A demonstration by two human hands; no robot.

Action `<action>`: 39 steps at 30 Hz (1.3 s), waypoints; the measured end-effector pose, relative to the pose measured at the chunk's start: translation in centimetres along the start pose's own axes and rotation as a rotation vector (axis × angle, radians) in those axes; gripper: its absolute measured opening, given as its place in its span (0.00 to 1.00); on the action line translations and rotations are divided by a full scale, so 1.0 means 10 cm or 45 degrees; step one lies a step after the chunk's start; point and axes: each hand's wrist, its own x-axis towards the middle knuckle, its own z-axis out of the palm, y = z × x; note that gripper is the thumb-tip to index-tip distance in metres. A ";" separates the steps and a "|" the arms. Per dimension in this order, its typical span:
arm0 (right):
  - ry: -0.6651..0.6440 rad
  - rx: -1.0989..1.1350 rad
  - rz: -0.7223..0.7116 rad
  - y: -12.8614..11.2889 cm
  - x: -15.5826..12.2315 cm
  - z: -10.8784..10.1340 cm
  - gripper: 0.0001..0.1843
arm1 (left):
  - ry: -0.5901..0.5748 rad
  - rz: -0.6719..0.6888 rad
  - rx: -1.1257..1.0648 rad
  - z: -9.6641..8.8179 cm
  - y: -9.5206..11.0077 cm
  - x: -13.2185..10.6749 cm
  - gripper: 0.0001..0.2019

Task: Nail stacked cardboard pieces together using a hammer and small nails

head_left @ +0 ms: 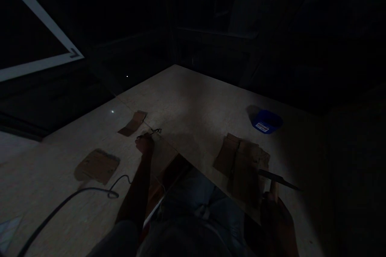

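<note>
The scene is very dark. My right hand (279, 219) is wrapped round the wooden handle of a hammer (279, 178), whose long dark head is raised above the right-hand cardboard (245, 164). My left hand (145, 143) is on the pale surface at centre left, its fingers curled. Whatever those fingers hold is too dark to make out. Just beyond them lies a small tangle of thin dark wire-like pieces (156, 131). A smaller cardboard piece (133, 123) is close by, up and to the left of that hand.
A blue plastic tub (267, 121) with a white label stands at the right. Another cardboard piece (98, 166) is at the left. A dark cable (69, 198) curves across the lower left. The pale surface (181, 92) has a far corner, with darkness beyond.
</note>
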 end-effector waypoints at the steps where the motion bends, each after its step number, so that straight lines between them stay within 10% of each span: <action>1: -0.014 0.008 0.019 0.01 -0.01 0.00 0.29 | -0.017 0.030 -0.008 0.00 -0.01 0.02 0.18; 10: 0.033 0.165 0.231 0.12 -0.22 0.09 0.29 | -0.141 0.292 -0.249 -0.11 -0.02 0.02 0.13; 16: 0.081 0.209 0.239 0.03 -0.23 0.14 0.29 | -0.216 0.438 -1.019 -0.15 0.34 -0.37 0.14; 23: 0.095 0.329 0.166 -0.01 -0.20 0.11 0.28 | -0.971 0.147 -1.604 0.13 1.17 -1.35 0.25; 30: 0.183 0.464 0.191 0.11 -0.24 -0.04 0.31 | -1.672 0.094 -1.535 0.54 1.80 -2.30 0.25; 39: 0.156 0.428 0.251 0.20 -0.15 -0.11 0.29 | -1.552 0.639 -1.331 0.95 2.21 -2.73 0.24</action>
